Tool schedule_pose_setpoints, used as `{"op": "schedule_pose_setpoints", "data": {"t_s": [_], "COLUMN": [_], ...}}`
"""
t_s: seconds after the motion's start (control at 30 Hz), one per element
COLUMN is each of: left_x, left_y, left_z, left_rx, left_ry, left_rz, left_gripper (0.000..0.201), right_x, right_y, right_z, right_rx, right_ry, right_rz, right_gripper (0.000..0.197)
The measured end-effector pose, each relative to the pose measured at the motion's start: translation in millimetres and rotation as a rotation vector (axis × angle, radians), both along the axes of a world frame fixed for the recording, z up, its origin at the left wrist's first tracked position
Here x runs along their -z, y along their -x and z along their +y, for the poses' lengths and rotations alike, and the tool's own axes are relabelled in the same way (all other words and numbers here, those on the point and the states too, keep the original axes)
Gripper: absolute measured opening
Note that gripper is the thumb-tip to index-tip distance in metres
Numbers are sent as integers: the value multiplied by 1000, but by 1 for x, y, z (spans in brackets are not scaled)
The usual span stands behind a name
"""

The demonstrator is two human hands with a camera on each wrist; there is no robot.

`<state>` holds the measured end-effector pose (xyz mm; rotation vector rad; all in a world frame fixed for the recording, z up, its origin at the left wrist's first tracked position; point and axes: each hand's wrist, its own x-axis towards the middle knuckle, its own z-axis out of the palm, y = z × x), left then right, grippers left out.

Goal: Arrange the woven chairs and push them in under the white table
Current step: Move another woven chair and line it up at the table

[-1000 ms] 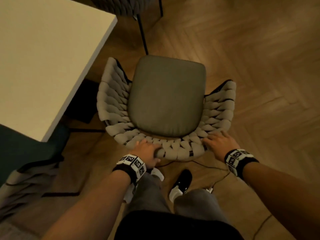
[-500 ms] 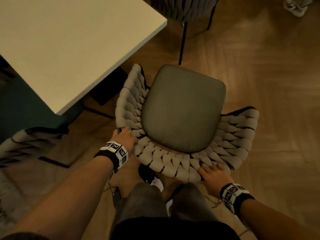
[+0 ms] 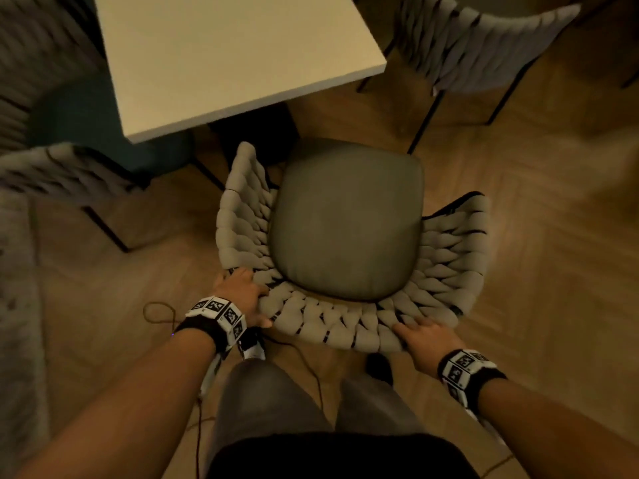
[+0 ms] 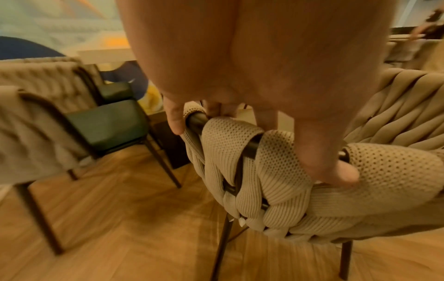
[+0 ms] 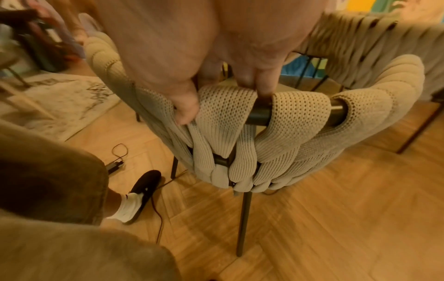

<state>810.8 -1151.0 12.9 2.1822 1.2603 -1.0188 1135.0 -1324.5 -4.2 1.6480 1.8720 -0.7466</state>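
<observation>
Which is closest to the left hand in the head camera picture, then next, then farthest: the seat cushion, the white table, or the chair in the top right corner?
From the left hand:
1. Seat cushion, just up and right of the hand.
2. White table, farther up, past the cushion's left side.
3. Top-right chair, far across in the upper right corner.

no readable text, labels, brands, numbers

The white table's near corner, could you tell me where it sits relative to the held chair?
In the head view the white table sits upper left; its near corner lies just beyond the held woven chair's left armrest, not yet over the seat.
</observation>
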Motion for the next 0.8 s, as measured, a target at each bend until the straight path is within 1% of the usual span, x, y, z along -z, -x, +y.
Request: {"op": "schedule_pose_setpoints", "data": {"t_s": [0.07, 0.17, 0.3, 0.37, 0.47, 0.57, 0.8], "left_x": [0, -2, -2, -2, -2, 4, 12], "left_y": [-9, -20, -26, -25, -23, -15, 5], "left_z": [-30, -74, -129, -147, -155, -147, -128], "left_rx": [-76, -161, -319, -380, -448, -501, -522], "left_ry": [3, 10, 33, 18, -21, -43, -137], "left_rz": [7, 44, 42, 34, 26, 5, -15], "left_gripper": [72, 73, 74, 72, 69, 68, 66], "right_x": [3, 3, -2, -4, -9, -10, -4], "right_y": [-24, -48, -65, -65, -60, -52, -32], "right_z": [-2, -6, -6, -2, 13, 34, 70], "right_rx": [-101, -206, -338, -386, -411, -370, -304], "right_ry": [-13, -20, -21, -35, -93, -135, -151], "right_rz": [-4, -14, -36, -29, -15, 2, 40], "right_gripper": [49, 54, 51, 48, 41, 44, 38]}}
